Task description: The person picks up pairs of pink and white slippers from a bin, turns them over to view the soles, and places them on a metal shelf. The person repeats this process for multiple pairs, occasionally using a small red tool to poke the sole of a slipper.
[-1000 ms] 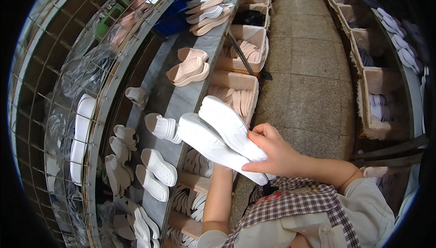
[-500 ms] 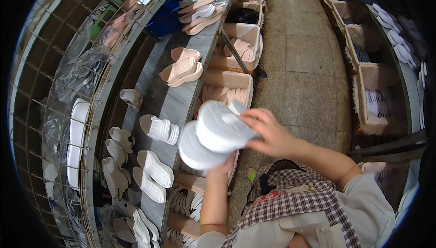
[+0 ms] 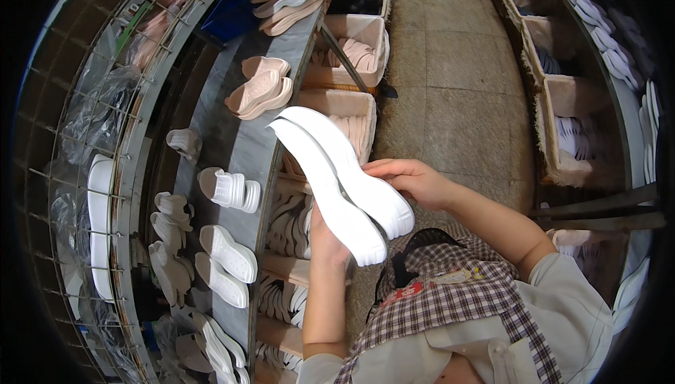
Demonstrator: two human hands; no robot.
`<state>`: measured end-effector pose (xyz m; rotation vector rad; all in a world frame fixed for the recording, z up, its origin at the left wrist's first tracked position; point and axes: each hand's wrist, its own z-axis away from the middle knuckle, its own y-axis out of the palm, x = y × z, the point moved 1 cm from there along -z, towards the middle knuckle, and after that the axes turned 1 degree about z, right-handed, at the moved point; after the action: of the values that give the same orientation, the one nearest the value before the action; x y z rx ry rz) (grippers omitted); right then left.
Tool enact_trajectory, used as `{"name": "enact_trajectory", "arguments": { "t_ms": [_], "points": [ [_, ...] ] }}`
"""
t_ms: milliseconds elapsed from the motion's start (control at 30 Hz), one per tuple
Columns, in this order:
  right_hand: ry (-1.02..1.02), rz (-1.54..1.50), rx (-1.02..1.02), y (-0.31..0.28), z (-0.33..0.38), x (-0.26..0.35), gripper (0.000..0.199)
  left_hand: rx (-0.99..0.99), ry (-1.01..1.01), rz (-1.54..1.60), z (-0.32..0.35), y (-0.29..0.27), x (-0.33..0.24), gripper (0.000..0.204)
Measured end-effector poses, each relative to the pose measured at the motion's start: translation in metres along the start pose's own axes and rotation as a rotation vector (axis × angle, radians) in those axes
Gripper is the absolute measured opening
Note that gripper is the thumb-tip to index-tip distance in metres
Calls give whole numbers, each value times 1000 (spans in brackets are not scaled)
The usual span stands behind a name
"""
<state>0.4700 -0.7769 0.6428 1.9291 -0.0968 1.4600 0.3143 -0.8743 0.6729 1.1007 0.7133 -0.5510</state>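
Two white soles (image 3: 328,197) held up together over the edge of the counter

So a pair of thick white soles is being held in midair, side by side, with a thin dark gap between them. They're slanted from upper left down to lower right, in front of the checked apron (image 3: 450,299) and just off the edge of the grey counter (image 3: 242,138). The lower one is gripped from underneath by the left hand (image 3: 325,240), though most of those fingers are hidden. The outer edge of the other sole is touched by the fingertips of the right hand (image 3: 415,181); whether it's really clamped can't be told, since the thumb isn't clearly shown.

On the counter, some pink shoes (image 3: 264,93) are piled up, and nearer, a flat white pair (image 3: 228,264) is laid out. A stack of pink and white soles (image 3: 288,5) is set farther along, near a blue crate (image 3: 228,11). Below, more pink pieces are packed into a lined bin (image 3: 367,106) by the stone floor (image 3: 450,117).
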Motion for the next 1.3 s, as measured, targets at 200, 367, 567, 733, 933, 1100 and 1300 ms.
{"name": "enact_trajectory", "arguments": {
  "t_ms": [200,367,567,733,933,1100,1300],
  "points": [
    [9,-37,11,2,1,1,38,0,-4,50,-2,-2,2,32],
    [18,-36,-6,3,1,0,37,46,59,44,0,-2,2,33],
    [16,-33,-8,4,0,-2,34,3,26,4,0,-3,0,33],
    [-131,24,65,11,4,-4,38,58,102,-94,-2,-10,5,35],
    [34,-229,-63,26,8,-2,52,-86,113,-42,-8,-27,13,43],
    [-44,-841,-124,19,16,11,58,624,145,640,0,-31,-4,61],
    [-22,-875,-77,19,20,3,58,695,79,705,-4,-33,-10,67]
  ]
}}
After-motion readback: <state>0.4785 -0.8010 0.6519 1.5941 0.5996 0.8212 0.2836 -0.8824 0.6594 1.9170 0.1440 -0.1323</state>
